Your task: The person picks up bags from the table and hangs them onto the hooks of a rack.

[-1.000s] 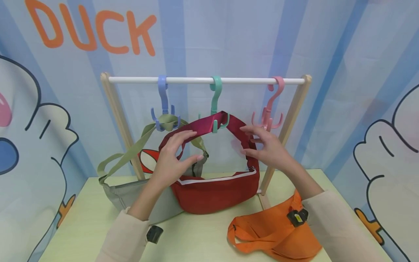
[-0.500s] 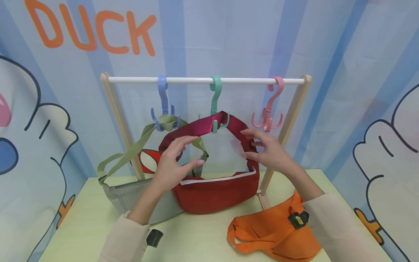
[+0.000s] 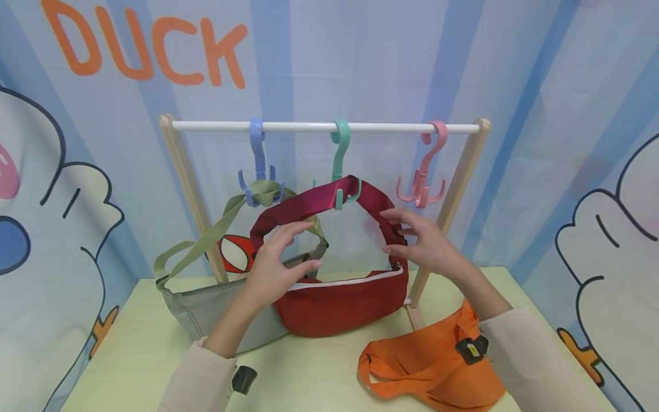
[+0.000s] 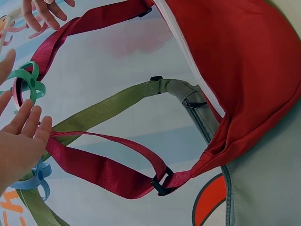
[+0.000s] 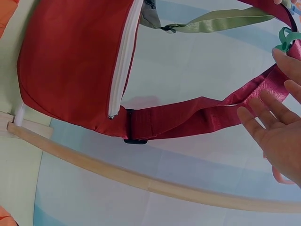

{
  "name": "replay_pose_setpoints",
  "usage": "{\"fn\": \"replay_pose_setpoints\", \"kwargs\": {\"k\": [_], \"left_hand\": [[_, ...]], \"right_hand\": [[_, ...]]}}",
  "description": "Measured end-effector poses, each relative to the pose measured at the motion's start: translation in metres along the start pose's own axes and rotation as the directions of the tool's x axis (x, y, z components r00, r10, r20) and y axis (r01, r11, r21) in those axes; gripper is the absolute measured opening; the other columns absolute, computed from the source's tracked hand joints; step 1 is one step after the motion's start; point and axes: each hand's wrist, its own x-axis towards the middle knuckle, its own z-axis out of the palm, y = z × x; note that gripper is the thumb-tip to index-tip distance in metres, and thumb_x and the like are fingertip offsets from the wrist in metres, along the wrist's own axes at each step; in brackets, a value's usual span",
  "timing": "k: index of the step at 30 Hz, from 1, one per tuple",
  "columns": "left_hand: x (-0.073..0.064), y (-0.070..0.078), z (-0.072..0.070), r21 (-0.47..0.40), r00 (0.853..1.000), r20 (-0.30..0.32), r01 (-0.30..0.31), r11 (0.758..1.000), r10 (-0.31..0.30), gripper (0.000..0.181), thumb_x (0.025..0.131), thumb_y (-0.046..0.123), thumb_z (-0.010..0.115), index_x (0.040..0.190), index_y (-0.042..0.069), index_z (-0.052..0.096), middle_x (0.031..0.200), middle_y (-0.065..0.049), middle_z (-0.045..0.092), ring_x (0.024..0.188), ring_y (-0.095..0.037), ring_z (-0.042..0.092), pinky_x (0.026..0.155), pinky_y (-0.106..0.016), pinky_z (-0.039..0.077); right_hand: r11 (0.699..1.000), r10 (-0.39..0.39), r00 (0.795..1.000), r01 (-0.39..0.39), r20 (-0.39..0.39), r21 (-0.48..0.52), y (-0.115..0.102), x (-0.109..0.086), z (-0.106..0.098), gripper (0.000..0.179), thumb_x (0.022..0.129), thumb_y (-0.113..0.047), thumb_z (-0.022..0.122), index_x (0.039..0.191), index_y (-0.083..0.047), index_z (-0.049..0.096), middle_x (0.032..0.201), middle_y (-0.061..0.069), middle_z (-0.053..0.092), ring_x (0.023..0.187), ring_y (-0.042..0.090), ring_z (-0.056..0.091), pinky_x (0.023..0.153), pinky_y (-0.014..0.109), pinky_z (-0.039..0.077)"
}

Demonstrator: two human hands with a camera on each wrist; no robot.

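A red waist bag (image 3: pixel 342 309) with a white zipper hangs by its crimson strap (image 3: pixel 319 200) from the green hook (image 3: pixel 340 154) on the rack's middle. My left hand (image 3: pixel 273 266) hovers in front of the strap's left side, fingers relaxed and thumb apart, holding nothing. On the other side my right hand (image 3: pixel 424 240) stays close to the strap's right run, fingers loosely spread; in the right wrist view its fingertips (image 5: pixel 247 115) overlap the strap, and I cannot tell whether they touch. A grey bag (image 3: pixel 226 312) with a green strap (image 3: pixel 218 229) hangs from the blue hook (image 3: pixel 258 154), partly behind the red one.
A pink hook (image 3: pixel 422 171) with bare prongs hangs at the right of the white rail (image 3: pixel 304 126). An orange bag (image 3: pixel 432 360) lies on the pale table (image 3: pixel 288 383) at front right. Wooden posts (image 3: pixel 458 171) frame the rack before a printed curtain.
Both hands have drawn slightly down and back from the strap, the left more clearly. The red bag stays hanging in place.
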Motion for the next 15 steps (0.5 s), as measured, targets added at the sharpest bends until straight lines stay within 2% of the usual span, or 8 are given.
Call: {"fn": "replay_pose_setpoints", "kwargs": {"k": [10, 15], "left_hand": [[-0.0064, -0.0002, 0.0044, 0.023, 0.995, 0.048, 0.081, 0.996, -0.082, 0.060, 0.077, 0.021, 0.074, 0.131, 0.015, 0.048, 0.134, -0.004, 0.045, 0.126, -0.022, 0.035, 0.096, -0.051, 0.033], [-0.0093, -0.0033, 0.0085, 0.041, 0.995, 0.065, 0.067, 0.997, -0.069, 0.060, 0.077, 0.022, 0.074, 0.130, 0.014, 0.049, 0.133, -0.004, 0.046, 0.125, -0.022, 0.037, 0.096, -0.053, 0.032]], "right_hand": [[1.000, 0.005, 1.000, -0.005, 0.026, -0.003, 0.0066, -0.0026, 0.0029, 0.056, 0.078, -0.006, 0.072, 0.128, -0.002, 0.046, 0.124, 0.017, 0.051, 0.109, 0.036, 0.050, 0.091, 0.048, 0.040], [1.000, 0.027, 0.999, -0.027, 0.040, 0.005, 0.0077, -0.0051, 0.0040, 0.057, 0.078, -0.006, 0.072, 0.128, -0.002, 0.045, 0.127, 0.017, 0.049, 0.110, 0.036, 0.049, 0.092, 0.046, 0.039]]}}
